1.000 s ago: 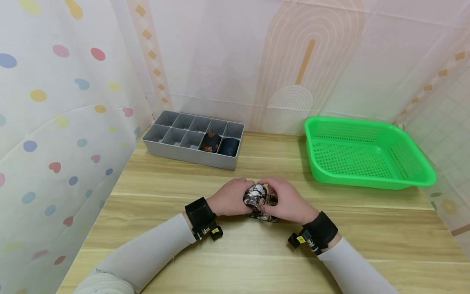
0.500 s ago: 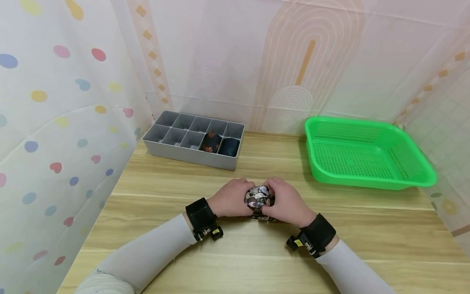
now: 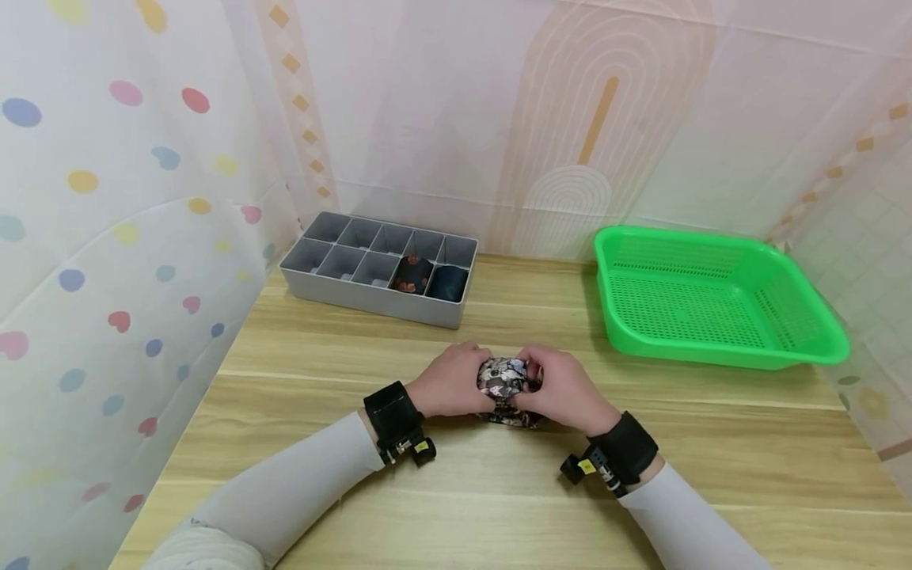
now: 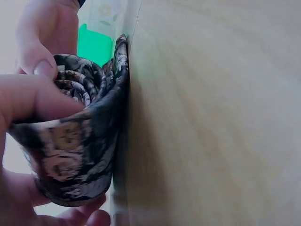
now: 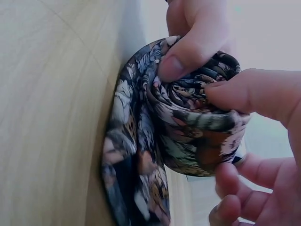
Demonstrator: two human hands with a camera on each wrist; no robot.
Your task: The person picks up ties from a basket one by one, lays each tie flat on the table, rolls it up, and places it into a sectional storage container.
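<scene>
Both hands hold a partly rolled necktie [image 3: 502,378] with a dark, multicoloured print, low over the wooden table. My left hand [image 3: 452,381] grips the roll from the left, its thumb over the coil's edge. From the other side my right hand [image 3: 566,393] pinches it between thumb and fingers. In the right wrist view the coiled layers of the necktie [image 5: 202,141] show, with a loose flat length below the roll along the table. The left wrist view has the curved outer side of the necktie [image 4: 70,155] close up.
A grey divided box [image 3: 370,305] stands at the back left. Two of its front compartments hold a dark roll with orange-brown flowers [image 3: 412,275] and a plain dark roll [image 3: 447,283]. A green perforated basket [image 3: 720,356] sits at the back right, before a curtain [image 3: 427,119].
My right hand moves slightly in toward the left hand, then back to the right, and the roll turns a little between the fingers. Box and basket stay put.
</scene>
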